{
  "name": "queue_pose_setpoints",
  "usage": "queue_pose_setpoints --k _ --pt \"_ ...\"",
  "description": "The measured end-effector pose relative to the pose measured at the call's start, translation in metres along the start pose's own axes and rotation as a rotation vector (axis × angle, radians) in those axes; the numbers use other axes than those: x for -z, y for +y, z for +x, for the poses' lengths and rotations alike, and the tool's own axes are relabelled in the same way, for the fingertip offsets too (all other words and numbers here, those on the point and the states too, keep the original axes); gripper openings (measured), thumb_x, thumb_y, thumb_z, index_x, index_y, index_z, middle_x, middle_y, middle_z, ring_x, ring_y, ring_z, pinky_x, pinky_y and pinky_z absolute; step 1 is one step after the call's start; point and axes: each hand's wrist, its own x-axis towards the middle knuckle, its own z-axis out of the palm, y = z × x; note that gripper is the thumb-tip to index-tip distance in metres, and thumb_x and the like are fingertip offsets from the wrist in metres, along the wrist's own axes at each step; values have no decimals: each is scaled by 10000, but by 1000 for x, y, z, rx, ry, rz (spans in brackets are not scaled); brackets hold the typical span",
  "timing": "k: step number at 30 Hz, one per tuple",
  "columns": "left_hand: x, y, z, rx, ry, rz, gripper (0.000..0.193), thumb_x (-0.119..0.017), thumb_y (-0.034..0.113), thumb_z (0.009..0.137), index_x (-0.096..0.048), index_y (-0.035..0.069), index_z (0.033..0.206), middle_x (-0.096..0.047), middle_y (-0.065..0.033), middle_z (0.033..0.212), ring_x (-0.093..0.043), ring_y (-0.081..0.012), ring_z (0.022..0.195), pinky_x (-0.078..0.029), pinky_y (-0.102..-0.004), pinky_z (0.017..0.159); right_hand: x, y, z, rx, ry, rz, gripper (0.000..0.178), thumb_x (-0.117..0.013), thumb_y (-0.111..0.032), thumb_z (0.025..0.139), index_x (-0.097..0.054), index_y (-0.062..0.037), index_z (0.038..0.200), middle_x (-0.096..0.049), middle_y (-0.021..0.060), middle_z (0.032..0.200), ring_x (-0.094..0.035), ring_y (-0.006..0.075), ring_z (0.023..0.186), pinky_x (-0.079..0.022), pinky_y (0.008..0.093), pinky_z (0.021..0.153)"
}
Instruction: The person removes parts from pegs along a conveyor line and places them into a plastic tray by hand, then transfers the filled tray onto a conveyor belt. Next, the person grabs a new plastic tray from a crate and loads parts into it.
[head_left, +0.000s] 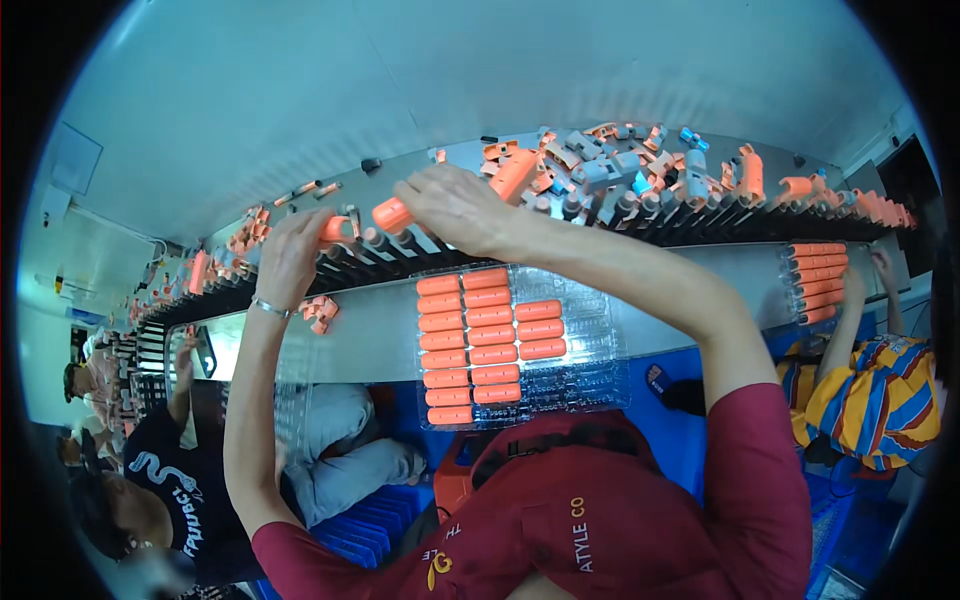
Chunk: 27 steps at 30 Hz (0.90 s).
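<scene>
Now gripped, orange cylinder (390, 215) under right hand (455, 207), orange clip (334, 231) nearby in left hand (288, 258)

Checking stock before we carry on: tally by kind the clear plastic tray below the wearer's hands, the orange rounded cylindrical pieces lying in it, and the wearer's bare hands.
Clear plastic tray: 1
Orange rounded cylindrical pieces in it: 18 (columns of 8, 7 and 3)
Wearer's bare hands, left hand and right hand: 2
Total: 21
</scene>
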Motion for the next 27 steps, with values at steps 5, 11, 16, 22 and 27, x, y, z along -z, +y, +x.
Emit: queue_pose_setpoints --k 5,11,16,22,27 --pt "-12 -13 -50 164 241 210 390 -616 -53 853 -618 47 1230 -668 -145 1154 -631 -339 1086 -505 -433 924 13 -51 -21 85 197 67 359 -638 -83 840 -564 2 1181 -632 156 1085 -625 312 1043 -502 428 929" --pt "-63 122 -167 508 126 -524 265 -657 37 867 -662 53 1131 -673 -166 1114 -645 -355 1060 -532 -435 871 22 -72 -212 -208 -212 320 355 -682 -123 855 -579 18 1163 -595 140 1040 -597 311 1004 -500 408 865" --pt "-89 252 -193 211 -186 -589 533 -667 88 806 -623 146 1334 -613 -90 1127 -620 -292 1027 -505 -423 860 18 -82 -279 -306 -275 305 419 -757 -177 813 -597 -14 1164 -562 131 1107 -588 320 1012 -508 422 843" --pt "-110 278 -181 176 -120 -521 542 -642 118 822 -617 141 1362 -582 -68 1138 -587 -264 1059 -464 -395 901 0 -86 -289 -355 -174 266 417 -756 -195 826 -600 -35 1179 -564 127 1086 -589 309 980 -501 425 825" --pt "-118 274 -201 273 -247 -650 491 -623 64 853 -646 163 1333 -591 -86 1138 -578 -293 1086 -457 -408 919 1 -80 -296 -389 -160 290 363 -704 -147 863 -598 -31 1189 -571 133 1081 -587 311 963 -495 416 835"
